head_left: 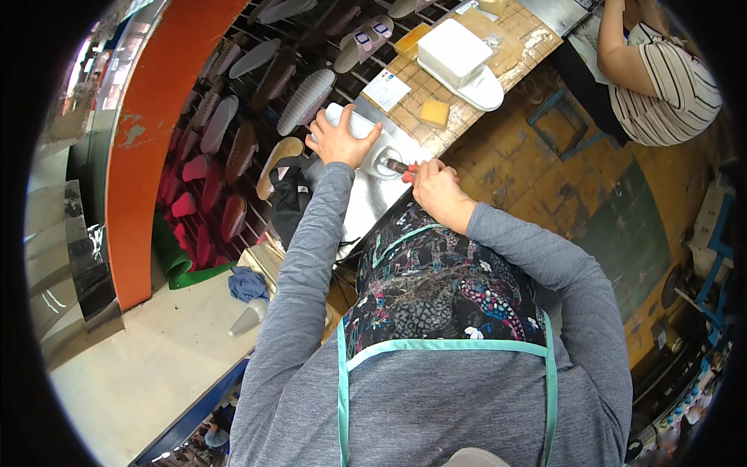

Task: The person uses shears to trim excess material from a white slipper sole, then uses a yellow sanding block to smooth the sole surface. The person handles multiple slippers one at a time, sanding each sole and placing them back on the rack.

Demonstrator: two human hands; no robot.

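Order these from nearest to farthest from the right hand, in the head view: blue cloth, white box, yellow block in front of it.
1. Yellow block, ahead of the right hand.
2. White box, ahead, beyond it.
3. Blue cloth, far left.

- Tool (409,172): red, plastic-looking handle.
- Tabletop (370,204): shiny metal close by, scuffed and matt farther off.
- White tub (456,47): smooth plastic.
- Yellow block (434,114): matt, sponge-like.
- Card (386,91): paper.
- Apron (436,296): printed cloth.
- Sleeves (302,253): soft, matt grey knit.
- Post (146,156): orange paint, chipped.
- Blue rag (248,284): rumpled cloth.
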